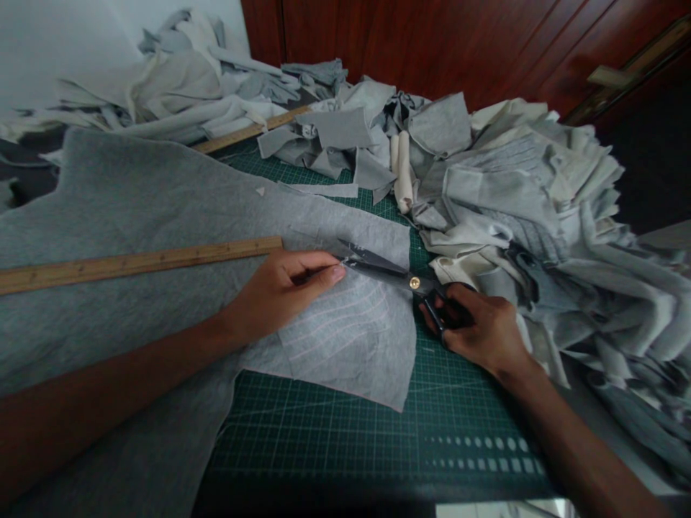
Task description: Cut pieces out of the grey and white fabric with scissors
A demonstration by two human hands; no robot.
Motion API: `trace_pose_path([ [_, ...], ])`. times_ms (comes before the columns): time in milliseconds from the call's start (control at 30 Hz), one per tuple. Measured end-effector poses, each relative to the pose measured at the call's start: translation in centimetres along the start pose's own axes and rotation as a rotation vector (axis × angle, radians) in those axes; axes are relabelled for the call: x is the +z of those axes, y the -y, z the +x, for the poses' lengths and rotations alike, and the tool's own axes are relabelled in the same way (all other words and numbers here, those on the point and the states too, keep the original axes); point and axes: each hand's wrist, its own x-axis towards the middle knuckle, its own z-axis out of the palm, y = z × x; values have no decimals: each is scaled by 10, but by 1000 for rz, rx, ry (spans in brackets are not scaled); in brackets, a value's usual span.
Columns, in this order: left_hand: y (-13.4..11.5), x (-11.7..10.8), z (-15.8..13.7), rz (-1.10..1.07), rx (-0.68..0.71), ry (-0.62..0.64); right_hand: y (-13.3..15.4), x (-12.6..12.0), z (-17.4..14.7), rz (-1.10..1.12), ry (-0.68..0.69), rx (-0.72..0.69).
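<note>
The right hand [480, 327] has its fingers closed through the handles of the scissors [389, 272], blades parted at the grey cloth [178, 208] edge. Left of the scissors, the left hand [286, 288] presses flat, fingers narrow, on the cloth, below a wooden ruler [134, 262]. Bare green cutting mat [345, 432] lies below the scissors; a scrap pile [540, 187] crowds their right.

ruler [134, 262] lies on fabric [108, 208] left of scissors [389, 272]; scrap heap [540, 208] right, on mat [350, 432]

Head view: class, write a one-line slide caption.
Right hand cuts grey fabric with scissors; left hand steadies it.
</note>
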Motion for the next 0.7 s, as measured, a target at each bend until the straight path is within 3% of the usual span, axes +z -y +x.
trace_pose_path([
  [700, -2, -2, 0, -58, -5, 63, 6, -12, 6, -29, 48, -42],
])
